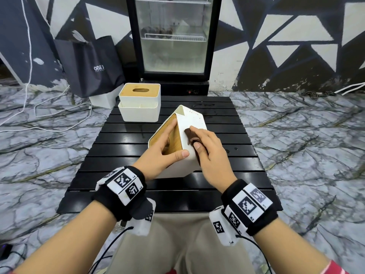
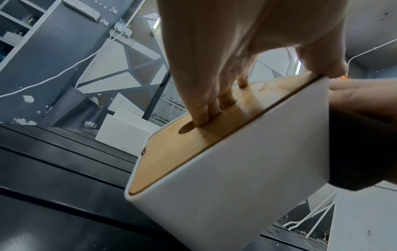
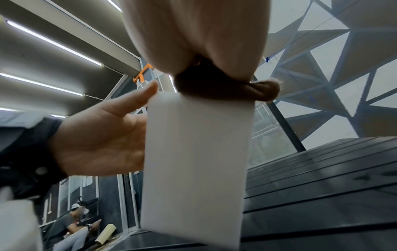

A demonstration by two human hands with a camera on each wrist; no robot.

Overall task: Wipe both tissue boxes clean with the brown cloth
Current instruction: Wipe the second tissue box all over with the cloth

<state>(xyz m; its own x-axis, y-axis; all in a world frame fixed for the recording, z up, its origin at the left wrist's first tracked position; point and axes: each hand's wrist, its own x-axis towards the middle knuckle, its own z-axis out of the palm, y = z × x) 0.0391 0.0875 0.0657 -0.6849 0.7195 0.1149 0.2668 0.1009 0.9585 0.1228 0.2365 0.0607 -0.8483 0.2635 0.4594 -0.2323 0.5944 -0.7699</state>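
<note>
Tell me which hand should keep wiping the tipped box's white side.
Right. The right hand already presses the brown cloth against the tipped tissue box, while the left hand grips its wooden lid, steadying it.

Two white plastic tissue boxes with wooden lids (image 1: pixel 185 133) (image 1: pixel 139 102), one crumpled brown cloth (image 1: pixel 191 136) and one black slatted table (image 1: pixel 122 135) are present.

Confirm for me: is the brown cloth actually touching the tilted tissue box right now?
Touching. The head view shows the right hand pressing the brown cloth flat on the tilted tissue box's white side, no gap visible.
</note>
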